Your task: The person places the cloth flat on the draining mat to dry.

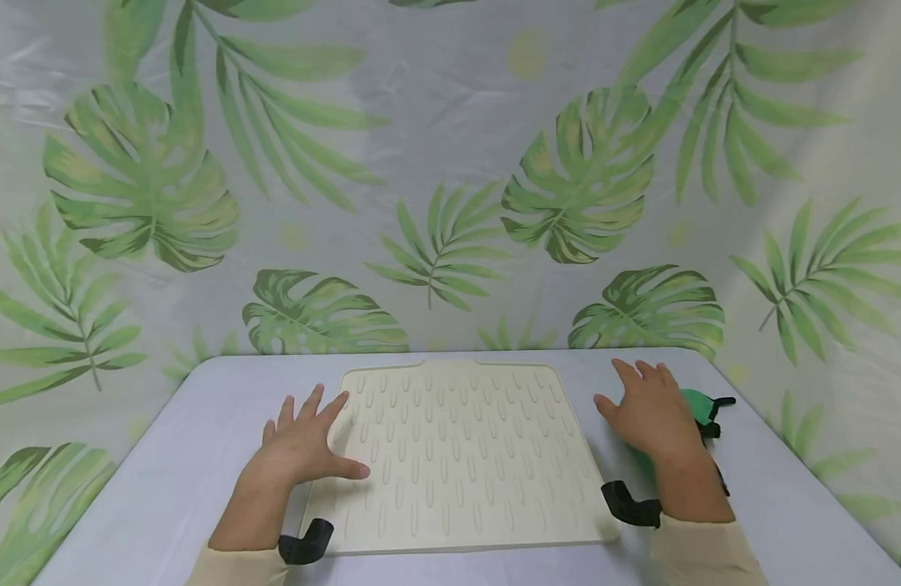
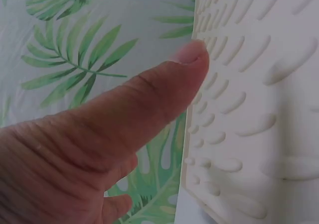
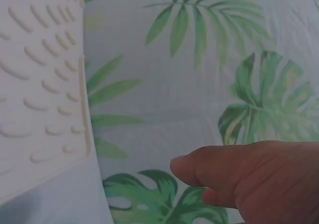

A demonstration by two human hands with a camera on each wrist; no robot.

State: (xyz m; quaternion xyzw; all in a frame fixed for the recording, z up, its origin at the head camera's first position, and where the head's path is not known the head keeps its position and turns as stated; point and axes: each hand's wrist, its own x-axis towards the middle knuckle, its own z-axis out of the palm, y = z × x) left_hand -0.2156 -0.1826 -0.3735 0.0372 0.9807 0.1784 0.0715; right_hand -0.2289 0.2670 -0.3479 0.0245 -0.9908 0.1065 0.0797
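In the middle of the white table [image 1: 201, 448] lies a cream mat [image 1: 457, 460], flat, with rows of long raised ridges and a thin rim round its edge. Your left hand [image 1: 296, 448] is at the mat's left side with its fingers spread wide and the thumb stretched out to the right. It has hold of nothing. From the head view, the thumb and the tip of the first finger overlap the mat; you cannot tell whether they touch it. In the left wrist view, your thumb points up and across the mat's edge.

Your right hand [image 1: 651, 411] is just beyond the mat's right edge, with the fingers reaching forward, parted from the thumb, and holding nothing. The thumb points toward the mat, and the right wrist view shows it apart from the mat's rim.

A green object [image 1: 697, 404] with black parts lies on the table at your right, partly hidden behind your right hand and wrist; what it is, you cannot tell. You have beige sleeves [image 1: 702, 553] on, and a black bracket [image 1: 632, 506] sits at each wrist. Behind the table hangs a pale cloth [image 1: 450, 122] printed with green leaves.
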